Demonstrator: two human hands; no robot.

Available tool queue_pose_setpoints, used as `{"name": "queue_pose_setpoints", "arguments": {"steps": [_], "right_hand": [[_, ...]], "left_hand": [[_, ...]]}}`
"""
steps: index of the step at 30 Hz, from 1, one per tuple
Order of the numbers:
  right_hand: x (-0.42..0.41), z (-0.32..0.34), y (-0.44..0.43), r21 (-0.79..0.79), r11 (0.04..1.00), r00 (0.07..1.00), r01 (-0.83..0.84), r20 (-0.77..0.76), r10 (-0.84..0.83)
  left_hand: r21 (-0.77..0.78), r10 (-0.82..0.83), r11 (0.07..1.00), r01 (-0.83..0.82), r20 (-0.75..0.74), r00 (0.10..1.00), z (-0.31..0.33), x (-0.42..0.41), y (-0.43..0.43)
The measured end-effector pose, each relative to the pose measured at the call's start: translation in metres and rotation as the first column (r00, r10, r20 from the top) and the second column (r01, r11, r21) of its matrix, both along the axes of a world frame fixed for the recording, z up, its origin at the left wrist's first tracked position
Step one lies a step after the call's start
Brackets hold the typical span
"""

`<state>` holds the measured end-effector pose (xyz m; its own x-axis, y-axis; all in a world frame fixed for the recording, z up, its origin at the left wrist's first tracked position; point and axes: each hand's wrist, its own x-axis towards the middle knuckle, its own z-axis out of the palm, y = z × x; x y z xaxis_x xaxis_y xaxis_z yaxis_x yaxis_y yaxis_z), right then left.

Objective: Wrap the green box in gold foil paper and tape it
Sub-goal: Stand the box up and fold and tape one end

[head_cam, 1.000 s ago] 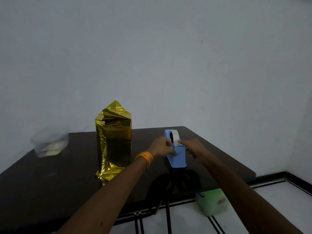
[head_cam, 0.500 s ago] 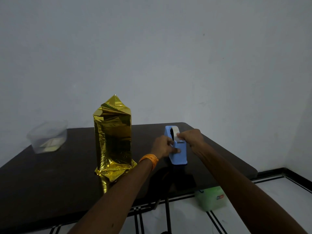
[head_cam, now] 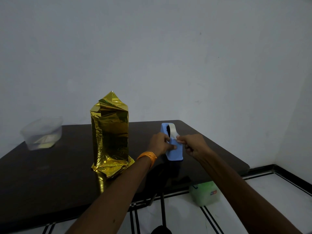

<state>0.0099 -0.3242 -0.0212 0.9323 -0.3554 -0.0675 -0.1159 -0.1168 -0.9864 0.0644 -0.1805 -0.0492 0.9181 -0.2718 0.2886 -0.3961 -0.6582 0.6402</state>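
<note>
A tall box wrapped in gold foil stands upright on the dark table, its top folded to a point and loose foil spread at its foot. No green of the box shows. To its right sits a blue tape dispenser with a white tape roll. My left hand, with an orange band on its wrist, grips the dispenser's side. My right hand pinches the tape end at the dispenser's front.
A clear plastic container sits at the table's back left. On the tiled floor under the table's right front edge stands a pale green tub. The wall is close behind the table.
My right hand has shifted from the top of the roll to the dispenser's front, pinching the tape end. The view has tilted slightly; the foil box and dispenser stay put.
</note>
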Motion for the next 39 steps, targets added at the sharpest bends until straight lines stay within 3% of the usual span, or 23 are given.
{"name": "queue_pose_setpoints", "arguments": {"steps": [6, 8, 10, 12, 15, 18, 23, 28, 33, 36, 39], "right_hand": [[-0.004, -0.027, 0.001, 0.000, 1.000, 1.000, 0.005, -0.002, -0.005], [-0.001, -0.028, -0.002, -0.193, 0.981, 0.999, 0.019, 0.051, -0.010], [-0.004, -0.028, -0.004, -0.471, 0.881, 0.999, 0.035, 0.049, -0.013], [-0.009, -0.034, -0.008, -0.571, 0.820, 0.999, 0.035, 0.051, -0.007], [-0.018, -0.037, -0.016, -0.523, 0.848, 0.982, 0.082, 0.186, 0.020], [-0.023, -0.022, -0.014, -0.451, 0.887, 0.953, 0.101, 0.301, 0.044], [-0.023, 0.013, 0.012, -0.395, 0.914, 0.889, 0.089, 0.445, 0.106], [-0.019, 0.046, 0.061, -0.328, 0.944, 0.785, -0.044, 0.572, 0.236], [-0.009, 0.072, 0.112, -0.464, 0.841, 0.621, -0.278, 0.582, 0.526], [-0.002, 0.082, 0.144, -0.542, 0.761, 0.551, -0.356, 0.536, 0.639], [0.008, 0.087, 0.171, -0.566, 0.753, 0.537, -0.337, 0.541, 0.647]], "left_hand": [[0.013, 0.020, 1.000, -0.021, 0.040, 0.999, -0.002, -0.003, -0.001], [0.011, 0.013, 1.000, -0.014, 0.030, 0.999, -0.002, -0.002, -0.001], [-0.004, 0.004, 1.000, -0.004, 0.023, 1.000, -0.004, 0.000, -0.002], [0.016, -0.014, 1.000, 0.013, 0.016, 1.000, -0.003, 0.000, -0.001], [0.105, -0.051, 0.993, 0.052, -0.009, 0.999, -0.001, 0.002, 0.004], [0.070, -0.022, 0.997, 0.015, 0.098, 0.995, 0.008, -0.002, 0.012], [-0.234, 0.107, 0.971, -0.042, 0.272, 0.956, 0.065, -0.018, 0.032], [-0.501, 0.047, 0.856, 0.127, 0.320, 0.946, 0.145, -0.059, 0.073], [-0.563, 0.124, 0.819, 0.111, 0.363, 0.924, 0.190, -0.078, 0.141], [-0.573, 0.211, 0.820, -0.005, 0.293, 0.933, 0.187, -0.072, 0.182], [-0.540, 0.240, 0.835, -0.106, 0.183, 0.953, 0.168, -0.064, 0.213]]}}
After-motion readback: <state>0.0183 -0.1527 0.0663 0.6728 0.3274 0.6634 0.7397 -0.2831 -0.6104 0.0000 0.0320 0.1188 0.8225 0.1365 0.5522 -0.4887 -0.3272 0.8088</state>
